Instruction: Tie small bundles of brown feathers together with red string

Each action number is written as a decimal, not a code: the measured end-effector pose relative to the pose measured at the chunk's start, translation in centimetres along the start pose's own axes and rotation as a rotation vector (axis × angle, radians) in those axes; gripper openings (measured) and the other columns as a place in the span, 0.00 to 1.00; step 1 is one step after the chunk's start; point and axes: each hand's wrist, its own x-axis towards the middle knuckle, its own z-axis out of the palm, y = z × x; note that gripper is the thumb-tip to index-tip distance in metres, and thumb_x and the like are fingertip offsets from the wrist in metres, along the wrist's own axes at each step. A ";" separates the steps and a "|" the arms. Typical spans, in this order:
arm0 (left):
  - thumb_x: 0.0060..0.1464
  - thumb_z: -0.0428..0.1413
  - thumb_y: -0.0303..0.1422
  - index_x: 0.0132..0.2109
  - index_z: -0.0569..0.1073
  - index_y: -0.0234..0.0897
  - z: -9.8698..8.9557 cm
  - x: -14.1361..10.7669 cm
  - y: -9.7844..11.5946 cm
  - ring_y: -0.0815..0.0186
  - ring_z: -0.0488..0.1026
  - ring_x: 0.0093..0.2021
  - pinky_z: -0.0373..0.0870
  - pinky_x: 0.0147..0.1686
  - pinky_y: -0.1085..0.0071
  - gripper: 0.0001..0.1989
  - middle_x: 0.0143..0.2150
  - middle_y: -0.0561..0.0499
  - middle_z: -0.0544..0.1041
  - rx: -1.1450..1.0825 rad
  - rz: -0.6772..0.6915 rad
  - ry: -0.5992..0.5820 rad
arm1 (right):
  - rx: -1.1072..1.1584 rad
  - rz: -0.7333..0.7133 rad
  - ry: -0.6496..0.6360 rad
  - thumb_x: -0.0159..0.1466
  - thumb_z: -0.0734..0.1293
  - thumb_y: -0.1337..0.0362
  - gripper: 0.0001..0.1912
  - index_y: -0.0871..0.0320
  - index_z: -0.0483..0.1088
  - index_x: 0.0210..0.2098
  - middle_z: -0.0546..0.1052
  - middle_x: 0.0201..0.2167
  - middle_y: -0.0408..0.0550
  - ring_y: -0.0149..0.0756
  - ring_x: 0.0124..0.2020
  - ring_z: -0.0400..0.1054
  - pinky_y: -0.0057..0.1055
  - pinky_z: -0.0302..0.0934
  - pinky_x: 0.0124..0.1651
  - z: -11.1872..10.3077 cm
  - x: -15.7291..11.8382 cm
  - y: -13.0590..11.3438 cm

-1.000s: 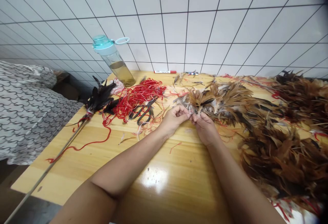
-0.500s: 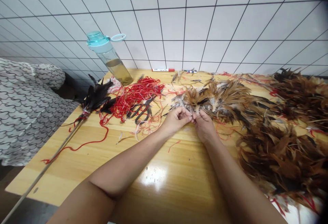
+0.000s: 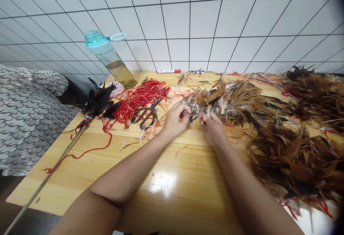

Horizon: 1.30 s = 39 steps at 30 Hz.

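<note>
Near the wooden table's (image 3: 185, 177) back half, my left hand (image 3: 176, 119) is curled with thumb and fingertips together. Whatever lies in that pinch is too small to make out. To its right, a short gap away, my right hand (image 3: 213, 129) is also closed, its fingertips pinched at the near edge of a pile of tan and grey feathers (image 3: 239, 100). I cannot tell what, if anything, it grips. Left of my left hand lie black-handled scissors (image 3: 146, 118), partly beneath a tangle of red string (image 3: 145, 97).
A feather duster (image 3: 95, 102) with a long stick (image 3: 51, 174) crosses the left corner. Behind the string stands a water bottle (image 3: 118, 64); a red marker (image 3: 168, 71) lies by the tiled wall. Brown feather bundles (image 3: 298, 163) fill the right side. A person's patterned clothing (image 3: 29, 120) shows at left.
My hands, touching at the fingertips before, have come apart. The left has moved left and slightly away from me; the right stays near the feather pile. The view has shifted slightly.
</note>
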 end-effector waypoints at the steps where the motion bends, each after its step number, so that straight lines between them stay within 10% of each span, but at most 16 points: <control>1: 0.48 0.51 0.22 0.34 0.71 0.36 -0.4 0.2 -0.2 0.70 0.66 0.32 0.62 0.33 0.73 0.07 0.33 0.51 0.69 0.026 0.005 -0.018 | 0.013 0.002 0.005 0.50 0.73 0.49 0.21 0.55 0.61 0.21 0.66 0.24 0.40 0.27 0.25 0.56 0.28 0.51 0.30 0.0 0.0 -0.1; 10: 0.50 0.56 0.28 0.41 0.77 0.39 -1.9 0.5 -0.9 0.61 0.68 0.44 0.64 0.46 0.65 0.10 0.40 0.46 0.73 0.225 0.230 -0.436 | -0.013 0.007 0.000 0.50 0.73 0.49 0.20 0.55 0.61 0.20 0.66 0.23 0.40 0.28 0.25 0.56 0.29 0.52 0.31 0.1 0.0 -0.1; 27: 0.48 0.61 0.38 0.33 0.69 0.33 0.7 0.0 -0.3 0.74 0.67 0.28 0.62 0.31 0.76 0.12 0.28 0.53 0.73 -0.648 -0.394 -0.207 | -0.019 0.004 -0.106 0.49 0.73 0.49 0.19 0.55 0.64 0.20 0.62 0.21 0.40 0.32 0.28 0.57 0.32 0.55 0.37 0.5 -0.3 -0.6; 39: 0.47 0.63 0.37 0.32 0.68 0.34 1.3 -0.2 -0.7 0.76 0.64 0.27 0.60 0.30 0.77 0.13 0.28 0.55 0.71 -0.716 -0.354 -0.117 | -0.134 -0.033 -0.169 0.53 0.71 0.44 0.22 0.55 0.65 0.20 0.61 0.23 0.41 0.32 0.28 0.54 0.30 0.51 0.34 -0.1 -0.3 0.2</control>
